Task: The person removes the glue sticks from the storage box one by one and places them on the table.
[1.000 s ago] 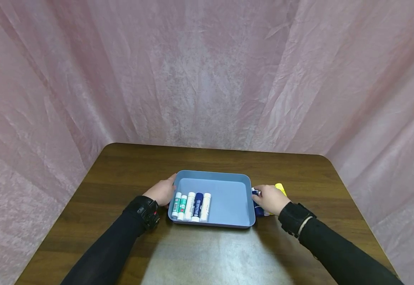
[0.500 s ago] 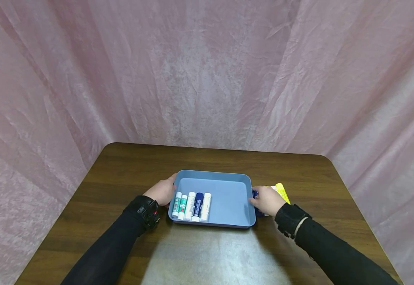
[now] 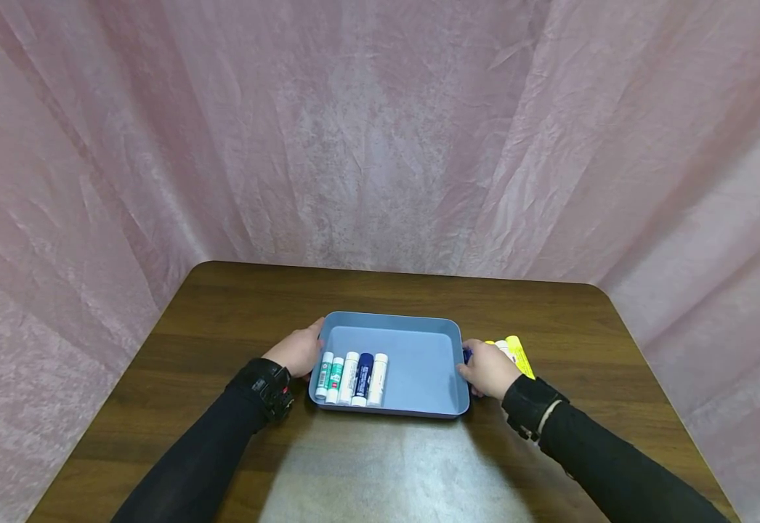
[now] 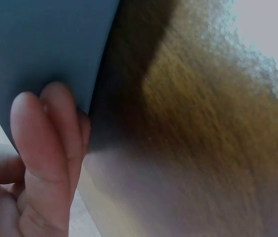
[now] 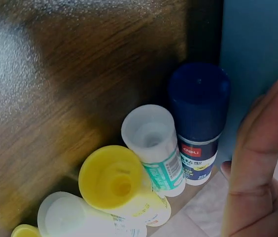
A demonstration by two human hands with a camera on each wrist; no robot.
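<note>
A shallow blue-grey tray (image 3: 419,370) lies on the wooden table, with several glue sticks (image 3: 348,379) side by side in its left part: white-and-green, white and dark blue. My left hand (image 3: 296,351) grips the tray's left side; in the left wrist view its fingers (image 4: 40,133) press against the outer wall. On the opposite side my right hand (image 3: 491,369) holds the tray's right edge, thumb at the rim. Beside that hand, in the right wrist view, stand a dark blue glue stick (image 5: 198,108), a white-and-green one (image 5: 161,165) and a yellow one (image 5: 112,180).
Further along that row are a white glue stick (image 5: 70,215) and the edge of another yellow one (image 5: 24,231). The wooden table (image 3: 380,290) ends at a rounded far edge, with a pink curtain (image 3: 380,145) hanging behind it.
My right hand has shifted slightly left from the loose glue sticks onto the tray's right edge, revealing more of the yellow and white ones. My left hand and the tray stay in place.
</note>
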